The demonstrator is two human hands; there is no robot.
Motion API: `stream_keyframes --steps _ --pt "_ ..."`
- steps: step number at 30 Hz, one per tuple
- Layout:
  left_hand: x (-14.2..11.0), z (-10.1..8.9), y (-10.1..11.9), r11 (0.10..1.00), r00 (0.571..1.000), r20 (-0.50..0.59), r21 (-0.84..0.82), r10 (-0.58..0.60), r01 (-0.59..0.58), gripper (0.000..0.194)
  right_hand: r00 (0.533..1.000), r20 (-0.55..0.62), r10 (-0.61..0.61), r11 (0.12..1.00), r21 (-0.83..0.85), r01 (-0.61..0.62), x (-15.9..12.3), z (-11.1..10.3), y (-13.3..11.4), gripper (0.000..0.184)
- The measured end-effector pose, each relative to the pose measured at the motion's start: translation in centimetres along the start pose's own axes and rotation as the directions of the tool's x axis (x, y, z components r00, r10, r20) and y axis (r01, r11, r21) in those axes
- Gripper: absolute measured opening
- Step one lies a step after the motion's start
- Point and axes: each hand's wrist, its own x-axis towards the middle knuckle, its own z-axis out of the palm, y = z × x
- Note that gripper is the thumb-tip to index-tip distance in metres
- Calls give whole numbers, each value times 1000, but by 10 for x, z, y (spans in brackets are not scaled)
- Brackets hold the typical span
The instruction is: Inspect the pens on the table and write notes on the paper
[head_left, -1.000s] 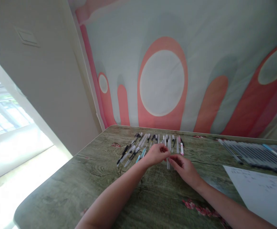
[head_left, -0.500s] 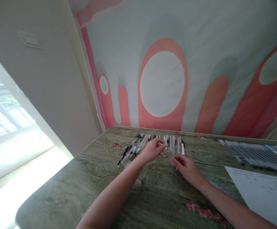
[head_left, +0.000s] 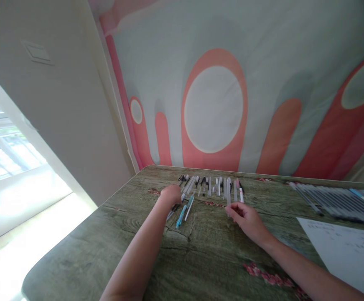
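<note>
My right hand (head_left: 244, 215) pinches the lower end of a clear pen barrel (head_left: 228, 191), which points away from me. My left hand (head_left: 171, 195) is over the group of pens at the left; its fingers are hidden behind the back of the hand, so their grip does not show. Just right of it lie a light-blue pen (head_left: 181, 216) and a slim pen with a white barrel and teal end (head_left: 189, 208). Behind both hands, several pen parts, clear tubes and caps lie in a loose row (head_left: 210, 186). A pink-and-white marker (head_left: 241, 195) lies at the row's right end.
At the right, many clear dark-tipped pens (head_left: 341, 205) lie side by side, with a light-blue one among them. In front of them is a white sheet of paper (head_left: 344, 255) with marks. The wood-patterned table (head_left: 106, 251) meets a painted wall at its back edge.
My left hand has left the right hand and moved left to the pens there, uncovering the blue pens. My right hand keeps the clear barrel, staying almost in place.
</note>
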Motion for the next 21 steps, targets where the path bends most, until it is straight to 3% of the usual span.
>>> stream_keyframes --steps 13,18,21 --pt "1 5 5 999 991 118 -2 54 -55 8 998 -70 6 997 80 -1 1 -2 0 30" --pt "-8 -10 7 995 995 -25 -15 94 -94 22 993 -103 50 962 274 -20 6 -2 2 32" --pt "-17 -18 18 978 972 -152 -78 181 -195 23 987 -143 78 906 422 -10 10 -4 3 31"
